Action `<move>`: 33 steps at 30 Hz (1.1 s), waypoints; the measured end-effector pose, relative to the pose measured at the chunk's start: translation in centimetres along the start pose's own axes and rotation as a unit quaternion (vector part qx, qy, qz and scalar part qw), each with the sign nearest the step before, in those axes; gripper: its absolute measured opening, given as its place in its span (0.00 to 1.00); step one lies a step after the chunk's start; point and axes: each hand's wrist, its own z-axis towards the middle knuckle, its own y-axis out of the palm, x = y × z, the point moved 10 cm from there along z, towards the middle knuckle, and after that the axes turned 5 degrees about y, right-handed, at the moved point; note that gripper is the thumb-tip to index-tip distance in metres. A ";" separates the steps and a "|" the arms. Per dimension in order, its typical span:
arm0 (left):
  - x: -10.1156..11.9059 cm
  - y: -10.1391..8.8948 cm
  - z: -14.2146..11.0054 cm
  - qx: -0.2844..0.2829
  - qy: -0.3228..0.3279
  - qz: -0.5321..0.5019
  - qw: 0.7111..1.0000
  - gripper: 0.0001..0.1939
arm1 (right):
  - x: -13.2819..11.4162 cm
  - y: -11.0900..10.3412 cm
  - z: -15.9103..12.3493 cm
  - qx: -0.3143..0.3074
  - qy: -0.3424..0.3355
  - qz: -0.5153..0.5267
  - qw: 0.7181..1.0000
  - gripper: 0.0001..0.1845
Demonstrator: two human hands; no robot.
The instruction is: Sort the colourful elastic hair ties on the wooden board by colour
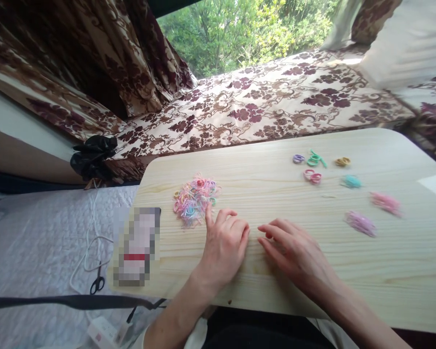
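A mixed heap of small pastel elastic bands (195, 198) lies on the pale wooden table (385, 271). My left hand (225, 245) rests palm down just right of the heap, index finger stretched out and touching its edge, other fingers curled. My right hand (294, 252) lies flat on the table beside it, fingers extended leftward, holding nothing. To the right lie small sorted groups of bands: purple (298, 158), green (316, 159), yellow (342, 161), pink rings (313, 176), teal (351, 182), and two pink clusters (385, 202) (361, 223).
A blurred-out flat object (137, 246) lies at the table's left edge. Left of the table, on a white quilted surface, are scissors (98, 282), a white cable (90, 242) and a power strip (103, 333). A black plastic bag (93, 156) and floral cushions sit behind.
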 end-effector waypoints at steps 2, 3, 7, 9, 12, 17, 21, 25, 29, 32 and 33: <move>0.2 -0.1 0.1 0.004 0.001 -0.003 1.000 0.07 | 0.0 0.0 0.0 0.002 0.000 0.000 1.000 0.10; 0.3 -0.2 0.1 0.007 0.002 -0.006 1.000 0.08 | 0.1 0.0 0.0 0.004 0.001 0.001 1.000 0.10; 0.9 -0.6 0.1 0.017 0.009 -0.017 1.000 0.08 | 0.2 -0.2 0.1 0.012 0.010 0.020 1.000 0.10; 1.1 -0.7 0.2 0.020 0.012 -0.024 0.999 0.08 | 0.2 -0.4 0.1 0.013 0.015 0.034 0.999 0.11; 1.2 -0.8 0.3 0.028 0.016 -0.033 0.999 0.08 | 0.4 -0.6 0.3 0.005 0.025 0.049 0.998 0.12; 0.1 -1.4 0.2 0.061 0.005 -0.030 0.998 0.08 | 2.6 -2.7 0.5 0.032 0.058 0.033 0.997 0.12; -1.4 -1.9 -0.3 0.089 -0.006 -0.019 0.996 0.06 | 6.6 -6.2 1.0 0.082 0.094 -0.029 0.992 0.12; -2.4 -1.9 -0.8 0.100 -0.007 -0.009 0.995 0.06 | 11.8 -9.5 2.3 0.120 0.164 -0.120 0.972 0.14; -2.8 -2.3 -1.0 0.115 -0.009 0.007 0.993 0.05 | 16.0 -10.3 4.9 0.087 0.238 -0.178 0.951 0.15; -3.1 -2.7 -1.2 0.123 -0.013 0.013 0.992 0.05 | 17.9 -10.3 6.6 0.035 0.294 -0.216 0.931 0.16; -3.2 -2.8 -1.3 0.124 -0.016 0.014 0.992 0.05 | 18.5 -10.4 6.7 0.018 0.316 -0.225 0.921 0.16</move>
